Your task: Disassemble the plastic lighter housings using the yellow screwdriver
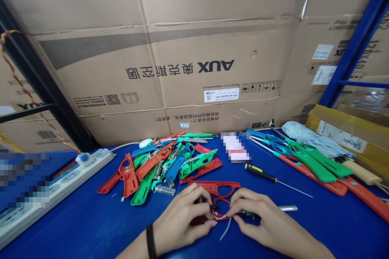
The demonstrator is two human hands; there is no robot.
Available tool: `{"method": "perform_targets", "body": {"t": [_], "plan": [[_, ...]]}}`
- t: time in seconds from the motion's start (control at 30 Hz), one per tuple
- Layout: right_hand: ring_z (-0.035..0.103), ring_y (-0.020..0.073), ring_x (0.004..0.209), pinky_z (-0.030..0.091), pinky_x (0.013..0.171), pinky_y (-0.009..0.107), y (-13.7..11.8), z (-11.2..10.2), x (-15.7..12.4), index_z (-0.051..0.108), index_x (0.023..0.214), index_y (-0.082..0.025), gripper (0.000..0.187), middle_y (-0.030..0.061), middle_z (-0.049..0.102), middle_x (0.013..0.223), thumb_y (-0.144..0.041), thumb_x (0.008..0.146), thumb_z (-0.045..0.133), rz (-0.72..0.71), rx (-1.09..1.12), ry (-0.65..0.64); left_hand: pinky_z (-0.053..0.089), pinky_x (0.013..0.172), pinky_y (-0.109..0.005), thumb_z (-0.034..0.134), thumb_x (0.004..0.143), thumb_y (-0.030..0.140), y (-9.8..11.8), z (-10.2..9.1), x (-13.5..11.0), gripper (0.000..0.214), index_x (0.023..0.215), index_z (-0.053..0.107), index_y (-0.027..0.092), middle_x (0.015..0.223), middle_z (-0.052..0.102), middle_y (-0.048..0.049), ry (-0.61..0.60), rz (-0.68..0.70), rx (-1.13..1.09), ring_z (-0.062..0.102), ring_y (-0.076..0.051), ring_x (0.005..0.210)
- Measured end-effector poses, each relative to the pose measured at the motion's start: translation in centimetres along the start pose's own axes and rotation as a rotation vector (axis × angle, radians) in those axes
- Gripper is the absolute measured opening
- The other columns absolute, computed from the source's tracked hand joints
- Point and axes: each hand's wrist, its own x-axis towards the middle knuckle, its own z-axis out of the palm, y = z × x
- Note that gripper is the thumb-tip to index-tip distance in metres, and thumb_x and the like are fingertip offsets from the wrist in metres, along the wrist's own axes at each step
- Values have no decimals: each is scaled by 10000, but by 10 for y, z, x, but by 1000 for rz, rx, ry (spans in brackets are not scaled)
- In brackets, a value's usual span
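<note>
While between both grips [182, 218] [264, 220] — red shell [225, 201].

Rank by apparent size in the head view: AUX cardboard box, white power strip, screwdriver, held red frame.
1. AUX cardboard box
2. white power strip
3. screwdriver
4. red frame, unsure: the left hand and right hand hide part of it, and it lies nearest the camera.

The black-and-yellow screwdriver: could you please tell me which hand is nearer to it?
Right. The right hand lies just below the screwdriver, not touching; the left hand is farther, down-left. Both hold the red shell.
</note>
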Motion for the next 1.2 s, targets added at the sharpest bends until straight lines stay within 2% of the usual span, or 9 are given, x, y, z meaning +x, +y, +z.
{"method": "perform_targets", "body": {"t": [0.23,0.37,0.47,0.67,0.77,0.97,1.2], "plan": [[588,123,876,436,810,212,-1,0,-1,629,880,-247,230,-6,599,958,-80,783,505,15,1,18,442,768,-280,608,834,229,0,1,0,39,814,613,196,976,577,-35,-3,-20,11,513,-177,875],[589,123,870,444,794,214,-4,-3,-1,651,878,-267,231,-2,568,1006,-103,776,525,31,-44,4,444,773,-284,589,858,243,1,0,-1,89,936,629,231,959,586,-30,-11,-38,19,512,-179,871],[589,133,900,447,815,221,-6,-5,-2,669,897,-281,230,2,566,1024,-131,788,534,33,-67,-10,448,749,-275,564,876,236,1,0,-2,150,999,646,260,959,583,-34,-10,4,53,519,-176,858],[551,171,1068,426,929,274,2,-7,-14,644,1088,-313,282,37,551,1165,-235,890,459,60,-72,-62,453,727,-287,578,861,213,-3,3,-4,157,967,676,273,948,579,-32,26,34,74,538,-179,867],[515,192,1132,391,989,314,13,-11,-21,565,1171,-282,301,52,533,1228,-322,877,518,127,-93,-16,456,741,-294,588,851,206,-4,3,-2,140,939,682,259,936,582,-31,31,33,51,545,-175,866],[561,170,993,442,877,275,21,-16,-26,574,956,-254,129,22,601,1036,-347,895,508,172,-151,48,463,750,-295,586,853,222,-4,3,-2,133,934,686,255,927,578,-34,35,19,18,550,-175,873],[583,169,956,443,844,260,19,-13,-23,599,983,-273,158,11,621,996,-368,902,501,157,-161,81,472,772,-300,584,867,248,-5,3,-2,166,1004,674,276,957,577,-39,28,3,-2,554,-174,882]]}}
